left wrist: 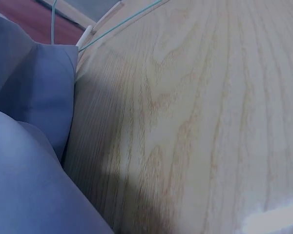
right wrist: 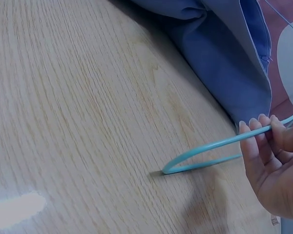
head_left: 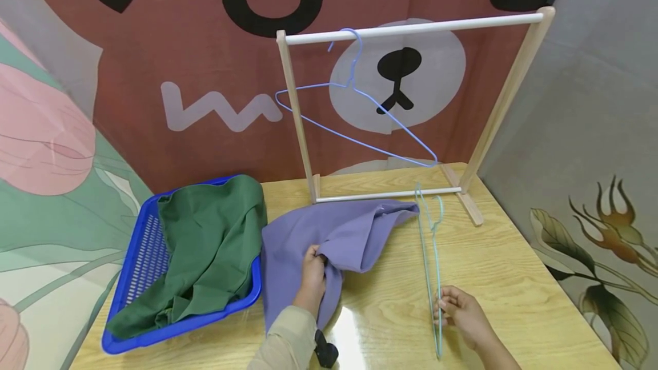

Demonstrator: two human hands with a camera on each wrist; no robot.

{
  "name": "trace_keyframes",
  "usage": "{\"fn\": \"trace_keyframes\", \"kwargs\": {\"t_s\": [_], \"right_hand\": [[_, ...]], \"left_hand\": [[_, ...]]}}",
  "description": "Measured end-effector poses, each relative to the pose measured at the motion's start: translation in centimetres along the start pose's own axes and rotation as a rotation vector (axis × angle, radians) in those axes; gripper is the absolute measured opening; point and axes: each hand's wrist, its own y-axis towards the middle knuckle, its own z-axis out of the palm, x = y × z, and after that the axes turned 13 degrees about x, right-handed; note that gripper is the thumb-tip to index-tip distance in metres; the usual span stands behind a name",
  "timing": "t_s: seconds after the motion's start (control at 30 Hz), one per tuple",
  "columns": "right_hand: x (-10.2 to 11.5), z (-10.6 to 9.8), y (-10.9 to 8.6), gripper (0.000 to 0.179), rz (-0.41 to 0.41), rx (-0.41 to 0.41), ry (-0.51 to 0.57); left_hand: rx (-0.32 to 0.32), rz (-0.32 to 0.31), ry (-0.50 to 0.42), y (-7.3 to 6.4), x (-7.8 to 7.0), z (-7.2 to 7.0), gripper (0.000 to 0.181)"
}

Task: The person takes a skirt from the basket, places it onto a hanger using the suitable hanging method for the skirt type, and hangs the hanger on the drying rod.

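My left hand (head_left: 313, 276) grips a purple piece of cloth (head_left: 303, 227) in a bunched fold near its middle. One corner of the cloth stretches right, reaching the far end of a teal wire hanger (head_left: 436, 267). In the right wrist view the cloth (right wrist: 224, 58) shows an open, layered edge. Thumb and fingers of my right hand (head_left: 460, 313) pinch the hanger's long side close to its near end. That rounded end (right wrist: 185, 158) is low over the wood in the right wrist view. Only cloth (left wrist: 34, 170) and tabletop fill most of the left wrist view; the left hand is hidden there.
A blue plastic basket (head_left: 252, 296) holding green cloth (head_left: 211, 244) stands at the left. Behind, a wooden rack (head_left: 501, 96) with white bars carries a blue-violet hanger (head_left: 396, 110). The wooden table (head_left: 514, 301) meets patterned drapes at the back and right.
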Motion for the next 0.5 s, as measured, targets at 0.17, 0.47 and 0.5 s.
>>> {"fn": "trace_keyframes", "kwargs": {"t_s": [0.17,0.47,0.5], "right_hand": [[-0.1,-0.1,0.0,0.021,-0.036,0.090,-0.009],[-0.9,0.0,0.1,0.010,-0.144,0.228,0.095],[-1.0,0.1,0.2,0.010,-0.160,0.241,0.109]], "left_hand": [[0.024,0.019,-0.049,2.6,6.7,-3.3,0.013],[-0.002,0.015,-0.007,-4.8,-14.3,7.2,0.022],[0.015,0.042,-0.024,-5.0,-15.0,7.6,0.021]]}}
